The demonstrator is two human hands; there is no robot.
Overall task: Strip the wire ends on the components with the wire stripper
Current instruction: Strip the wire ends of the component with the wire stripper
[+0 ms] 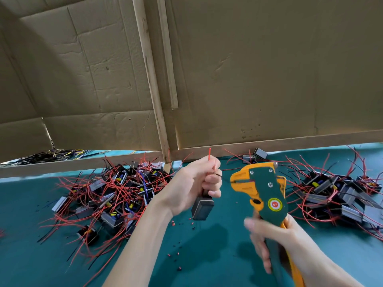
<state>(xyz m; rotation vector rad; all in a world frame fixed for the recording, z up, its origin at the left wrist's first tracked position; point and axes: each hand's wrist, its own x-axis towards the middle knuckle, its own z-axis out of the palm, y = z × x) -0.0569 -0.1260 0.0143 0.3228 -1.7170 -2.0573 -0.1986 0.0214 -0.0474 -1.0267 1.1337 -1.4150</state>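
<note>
My left hand (195, 184) grips the wires of a small black box component (202, 208), which hangs below my fist above the green table. Its red wire (209, 154) sticks up out of the fist. A thin black wire (224, 179) runs from my fingers to the jaws of the wire stripper (262, 192). The stripper is green and orange with a round red label, and its jaws point left. My right hand (273, 238) grips the stripper's handles from below.
A pile of components with red and black wires (116, 193) lies to the left, another pile (339, 195) to the right. Bits of cut insulation (178, 254) dot the green mat (31, 255). A cardboard wall on a wooden frame (269, 79) stands behind.
</note>
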